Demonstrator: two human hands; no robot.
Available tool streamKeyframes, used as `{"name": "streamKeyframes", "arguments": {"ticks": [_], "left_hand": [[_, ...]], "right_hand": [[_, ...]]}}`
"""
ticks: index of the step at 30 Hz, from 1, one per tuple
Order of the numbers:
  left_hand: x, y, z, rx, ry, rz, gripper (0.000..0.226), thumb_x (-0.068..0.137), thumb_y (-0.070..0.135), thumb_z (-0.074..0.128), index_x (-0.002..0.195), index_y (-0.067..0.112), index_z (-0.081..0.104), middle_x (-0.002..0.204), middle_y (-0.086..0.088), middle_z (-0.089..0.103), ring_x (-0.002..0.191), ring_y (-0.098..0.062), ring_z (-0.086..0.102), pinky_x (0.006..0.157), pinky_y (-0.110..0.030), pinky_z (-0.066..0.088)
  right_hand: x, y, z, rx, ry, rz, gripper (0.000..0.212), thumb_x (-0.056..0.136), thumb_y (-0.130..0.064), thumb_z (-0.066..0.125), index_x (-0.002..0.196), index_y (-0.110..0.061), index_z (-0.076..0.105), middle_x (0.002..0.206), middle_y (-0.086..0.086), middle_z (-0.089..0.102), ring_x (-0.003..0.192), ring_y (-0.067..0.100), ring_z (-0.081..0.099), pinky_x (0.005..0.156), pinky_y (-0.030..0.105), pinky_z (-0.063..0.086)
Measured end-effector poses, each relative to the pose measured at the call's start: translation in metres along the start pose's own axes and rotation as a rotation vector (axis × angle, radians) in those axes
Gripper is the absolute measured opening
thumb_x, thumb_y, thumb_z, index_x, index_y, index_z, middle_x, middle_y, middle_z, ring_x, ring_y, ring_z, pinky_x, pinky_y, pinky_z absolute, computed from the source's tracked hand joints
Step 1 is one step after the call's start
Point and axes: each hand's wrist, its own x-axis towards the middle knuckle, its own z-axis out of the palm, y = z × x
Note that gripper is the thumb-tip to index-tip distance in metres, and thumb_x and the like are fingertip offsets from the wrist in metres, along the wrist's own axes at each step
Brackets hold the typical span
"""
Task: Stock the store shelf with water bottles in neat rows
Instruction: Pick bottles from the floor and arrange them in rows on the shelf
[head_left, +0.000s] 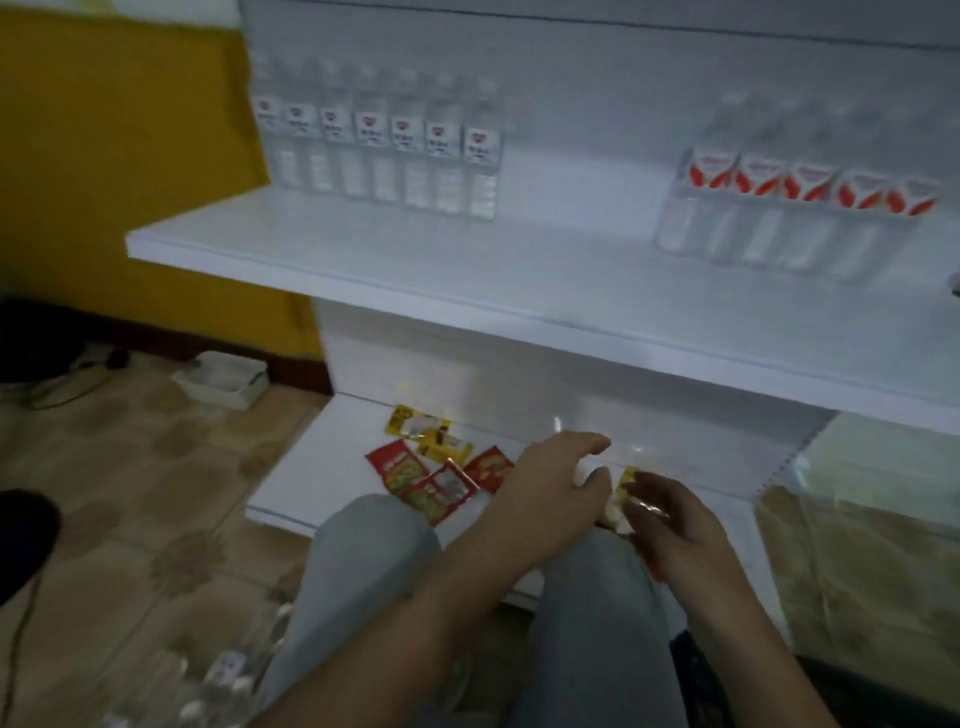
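Note:
Several water bottles with white labels (384, 150) stand in a row at the back left of the white middle shelf (467, 270). At the right of the same shelf stands a second row of water bottles with red-and-white labels (800, 208). More clear bottles (223, 670) lie blurred on the floor at lower left. My left hand (561, 473) hovers over the bottom shelf (322, 462) with fingers loosely spread and holds nothing I can make out. My right hand (675, 519), just beside it, pinches a small yellow packet (626, 480).
Red and yellow snack packets (436, 467) lie scattered on the bottom shelf left of my hands. My knees in grey trousers (363, 561) are below them. A white box (223, 379) and cables sit on the tiled floor at left, a yellow wall behind.

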Motion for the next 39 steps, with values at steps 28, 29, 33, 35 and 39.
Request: {"name": "streamKeyframes", "arguments": {"ticks": [28,29,33,35,39], "left_hand": [[-0.123,-0.091,-0.117,0.15,0.763,-0.525,0.035,0.097,0.02,0.046,0.131,0.024,0.054,0.123,0.014,0.055,0.116,-0.002,0.05,0.097,-0.022,0.037],[-0.126,-0.093,-0.115,0.137,0.765,-0.539,0.035,0.097,0.02,0.046,0.131,0.023,0.054,0.122,0.014,0.055,0.115,-0.002,0.05,0.096,-0.021,0.037],[-0.133,-0.118,-0.116,0.101,0.753,-0.616,0.034,0.097,0.022,0.046,0.131,0.024,0.054,0.13,0.01,0.056,0.117,-0.004,0.05,0.096,-0.022,0.037],[-0.129,-0.139,-0.12,0.1,0.725,-0.654,0.035,0.098,0.021,0.046,0.131,0.021,0.054,0.131,0.007,0.056,0.115,-0.005,0.05,0.095,-0.022,0.036],[-0.112,-0.193,-0.129,0.099,0.677,-0.701,0.034,0.098,0.02,0.046,0.131,0.021,0.055,0.132,0.007,0.056,0.112,-0.002,0.048,0.095,-0.021,0.035]], "right_hand": [[0.038,-0.029,0.163,-0.026,-0.838,-0.065,0.03,0.093,-0.019,0.063,0.119,-0.034,0.057,0.121,-0.015,0.06,0.111,0.002,0.055,0.102,0.039,0.048],[0.037,-0.03,0.171,-0.034,-0.87,-0.072,0.03,0.093,-0.021,0.063,0.119,-0.034,0.057,0.121,-0.014,0.06,0.111,0.003,0.055,0.102,0.039,0.049],[0.038,-0.032,0.214,-0.024,-0.937,0.02,0.028,0.092,-0.026,0.064,0.119,-0.033,0.059,0.119,-0.012,0.06,0.112,0.01,0.058,0.1,0.042,0.05],[0.043,-0.028,0.242,-0.022,-0.944,0.097,0.029,0.094,-0.025,0.061,0.123,-0.027,0.058,0.118,-0.007,0.059,0.111,0.014,0.058,0.1,0.042,0.051],[0.064,-0.008,0.307,-0.086,-0.944,0.241,0.031,0.093,-0.022,0.059,0.124,-0.021,0.059,0.12,0.001,0.059,0.111,0.02,0.057,0.101,0.043,0.05]]}}
